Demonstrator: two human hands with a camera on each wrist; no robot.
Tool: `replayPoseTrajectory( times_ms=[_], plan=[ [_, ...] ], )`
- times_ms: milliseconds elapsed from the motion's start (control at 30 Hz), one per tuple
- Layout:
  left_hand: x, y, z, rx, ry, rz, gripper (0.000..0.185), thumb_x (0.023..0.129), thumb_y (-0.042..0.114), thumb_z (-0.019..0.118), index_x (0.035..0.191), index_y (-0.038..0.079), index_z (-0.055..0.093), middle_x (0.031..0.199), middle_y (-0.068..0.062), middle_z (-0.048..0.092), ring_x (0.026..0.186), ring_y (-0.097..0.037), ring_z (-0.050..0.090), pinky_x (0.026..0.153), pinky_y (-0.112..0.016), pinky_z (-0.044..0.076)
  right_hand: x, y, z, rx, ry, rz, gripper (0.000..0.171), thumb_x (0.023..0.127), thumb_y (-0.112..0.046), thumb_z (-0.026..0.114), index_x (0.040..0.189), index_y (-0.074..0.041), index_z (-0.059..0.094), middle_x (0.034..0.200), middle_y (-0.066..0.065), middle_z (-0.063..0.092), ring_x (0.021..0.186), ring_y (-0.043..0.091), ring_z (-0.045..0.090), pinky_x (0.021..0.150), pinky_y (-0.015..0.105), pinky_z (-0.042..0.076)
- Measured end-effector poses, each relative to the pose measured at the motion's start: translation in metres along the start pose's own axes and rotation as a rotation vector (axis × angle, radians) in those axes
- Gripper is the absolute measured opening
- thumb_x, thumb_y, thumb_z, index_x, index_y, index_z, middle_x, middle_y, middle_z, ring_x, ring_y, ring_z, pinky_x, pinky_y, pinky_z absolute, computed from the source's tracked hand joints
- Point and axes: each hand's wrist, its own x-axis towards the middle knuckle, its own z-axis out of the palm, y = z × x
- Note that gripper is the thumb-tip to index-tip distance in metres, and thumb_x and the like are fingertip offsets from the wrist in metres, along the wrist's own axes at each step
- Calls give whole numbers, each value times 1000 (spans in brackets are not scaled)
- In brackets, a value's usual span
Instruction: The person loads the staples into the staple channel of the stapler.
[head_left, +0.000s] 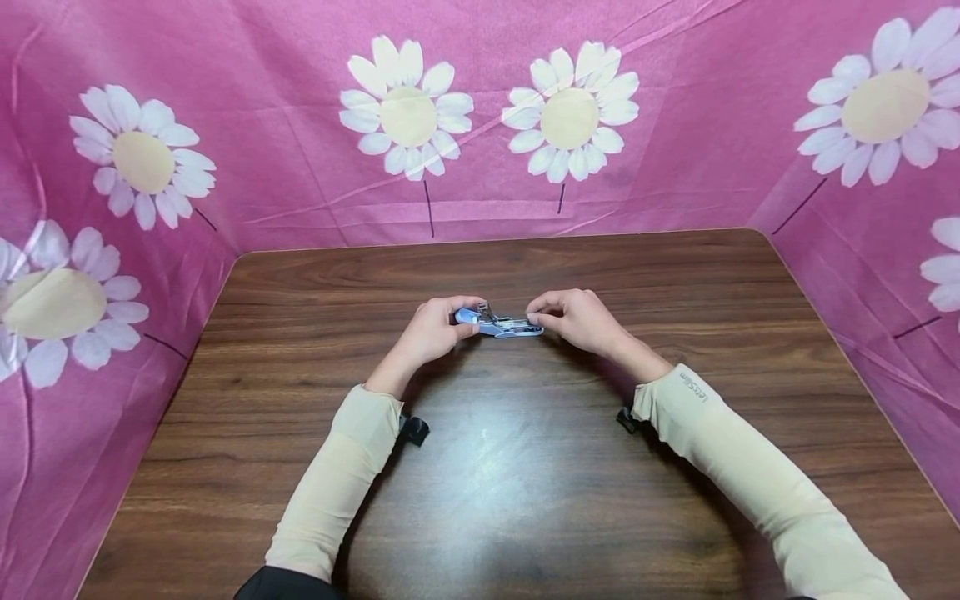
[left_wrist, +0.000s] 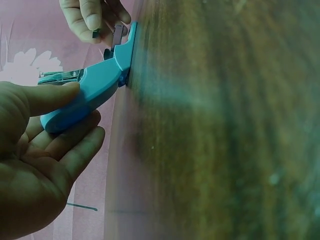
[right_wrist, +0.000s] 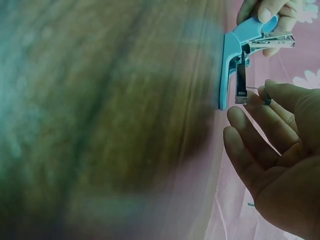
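A light blue stapler (head_left: 501,325) lies mid-table with its top swung open, its base (right_wrist: 223,70) flat on the wood and its metal magazine (right_wrist: 241,82) exposed. My left hand (head_left: 431,333) grips the blue top part (left_wrist: 95,92), thumb on one side and fingers curled under the other. My right hand (head_left: 577,321) is at the stapler's other end. Thumb and forefinger pinch a small dark strip (right_wrist: 267,98) right beside the magazine's tip. The remaining fingers (right_wrist: 250,135) are loosely extended. The left wrist view also catches that strip (left_wrist: 95,34), under the right hand (left_wrist: 85,17).
The brown wooden table (head_left: 525,500) is enclosed at the back and on both sides by pink cloth walls (head_left: 300,167) printed with white daisies. Both forearms wear beige sleeves (head_left: 337,475), and a small black strap (head_left: 412,429) shows at each wrist.
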Motion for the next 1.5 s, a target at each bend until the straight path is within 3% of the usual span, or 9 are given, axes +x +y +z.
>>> replayPoseTrajectory(
  times_ms=[233, 500, 800, 1500],
  plan=[
    [-1, 3, 0, -9, -12, -22, 37, 89, 24, 72, 125, 29, 66, 96, 0, 71, 50, -11, 54, 57, -29, 48, 1, -3, 1, -28, -7, -13, 15, 92, -30, 68, 103, -22, 75, 83, -6, 74, 56, 6, 55, 69, 29, 44],
    [-2, 7, -3, -9, -11, -26, 36, 88, 22, 73, 124, 28, 68, 96, -1, 71, 54, -12, 53, 57, -28, 48, 3, -2, 3, -78, -16, -18, 15, 93, -32, 66, 103, -24, 74, 69, -8, 70, 57, 7, 56, 71, 31, 43],
    [-3, 5, -1, -4, -14, -24, 36, 88, 23, 74, 123, 28, 68, 96, -2, 72, 53, -11, 54, 57, -28, 48, 4, -1, 7, -135, -24, -39, 14, 92, -32, 67, 101, -24, 76, 97, -8, 76, 77, 11, 62, 75, 37, 48],
    [-1, 7, -1, -30, -10, -38, 35, 88, 22, 73, 122, 27, 69, 96, -2, 71, 54, -12, 53, 52, -28, 48, 4, -6, 7, -188, -6, -42, 13, 90, -30, 70, 100, -25, 76, 92, -9, 77, 68, 10, 58, 70, 35, 47]
  ],
)
